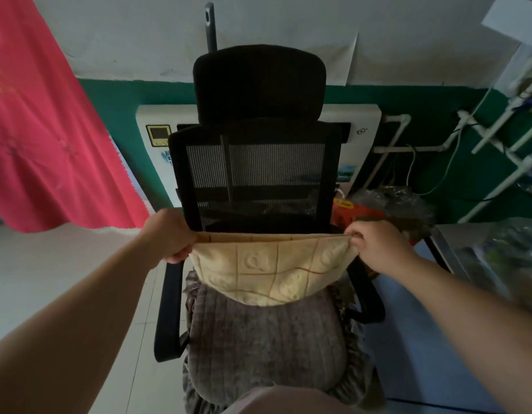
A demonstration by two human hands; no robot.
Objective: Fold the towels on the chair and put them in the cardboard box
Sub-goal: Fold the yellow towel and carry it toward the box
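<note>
Hands stretch a cream-coloured towel with a brown grid pattern (276, 270) taut by its upper edge above a black mesh office chair (255, 171). Left hand (169, 237) clenches the left corner in a fist; right hand (375, 249) pinches the right corner between fingertips. Towel's lower fold sags onto the grey quilted seat cushion (264, 339). Pink cloth (40, 130) hangs far left.

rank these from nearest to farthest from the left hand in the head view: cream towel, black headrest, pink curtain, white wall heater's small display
1. Cream patterned towel: its corner is gripped in the left hand.
2. Pink curtain: hanging just left, above the hand.
3. Small display on the white wall heater: behind the chair, upper left.
4. Black headrest: top of the chair.
</note>
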